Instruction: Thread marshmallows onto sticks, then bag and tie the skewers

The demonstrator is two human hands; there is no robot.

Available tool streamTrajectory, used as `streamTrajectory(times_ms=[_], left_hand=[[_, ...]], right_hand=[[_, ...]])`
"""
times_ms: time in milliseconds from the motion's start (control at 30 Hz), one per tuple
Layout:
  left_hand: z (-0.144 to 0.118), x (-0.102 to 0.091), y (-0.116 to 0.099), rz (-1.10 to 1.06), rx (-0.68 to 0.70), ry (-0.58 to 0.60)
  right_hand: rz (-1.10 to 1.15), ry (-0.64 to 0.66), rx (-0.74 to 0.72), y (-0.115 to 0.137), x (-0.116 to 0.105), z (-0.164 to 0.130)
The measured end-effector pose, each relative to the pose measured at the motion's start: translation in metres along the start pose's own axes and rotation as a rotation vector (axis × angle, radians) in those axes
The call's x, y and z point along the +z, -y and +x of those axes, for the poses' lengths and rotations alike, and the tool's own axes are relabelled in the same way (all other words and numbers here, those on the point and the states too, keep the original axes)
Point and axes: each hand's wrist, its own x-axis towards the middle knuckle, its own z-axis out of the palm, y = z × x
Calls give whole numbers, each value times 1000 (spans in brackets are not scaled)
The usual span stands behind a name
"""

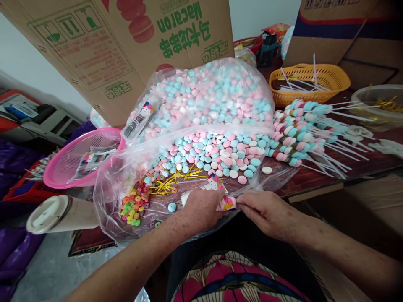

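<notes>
Close to my body, a small printed plastic packet (227, 204) in pink and yellow shows between my hands. My left hand (203, 209) is closed on its left side, fingers curled under and partly hidden. At its right end, the thumb and fingers of my right hand (262, 209) are pinched together on the packet's edge. Just beyond the left hand lies another printed piece (215, 181). Loose pink, blue and white candies (217, 155) spill from a big clear bag (217, 94). Gold twist ties (171, 181) and colourful ring-shaped cereal (136, 204) lie to the left.
Candy skewers (292, 134) on white sticks are piled at right, near a yellow basket (333, 82) and a clear tub (374, 94). At left are a pink basket (59, 172) holding packets and a lidded cup (78, 214). A cardboard box (94, 50) stands behind.
</notes>
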Motion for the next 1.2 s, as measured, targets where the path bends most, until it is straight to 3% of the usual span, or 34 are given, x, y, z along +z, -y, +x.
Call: streamTrajectory(times_ms=[167, 300, 400, 467, 533, 667, 833, 1067, 1200], left_hand=[[-10, -1, 15, -101, -21, -24], [-12, 5, 4, -91, 21, -40], [-13, 9, -1, -40, 26, -212], [-16, 11, 5, -11, 14, -344], [-20, 12, 16, 6, 13, -401], [-29, 11, 30, 19, 18, -338], [-30, 9, 24, 13, -45, -227], [-23, 13, 20, 5, 33, -356], [-19, 5, 22, -150, 27, -141]], right_hand=[[-212, -87, -140, -5, -10, -2], [-158, -69, -203, 6, -6, 1], [-186, -75, -166, 9, -2, 2], [-214, -85, -156, 6, -2, 0], [-236, -76, -161, 3, -5, -4], [-224, -40, -180, 2, -8, -8], [-214, -68, -223, 9, -9, -6], [-288, -127, -217, 12, 1, -4], [-401, -189, -315, 10, 0, 1]])
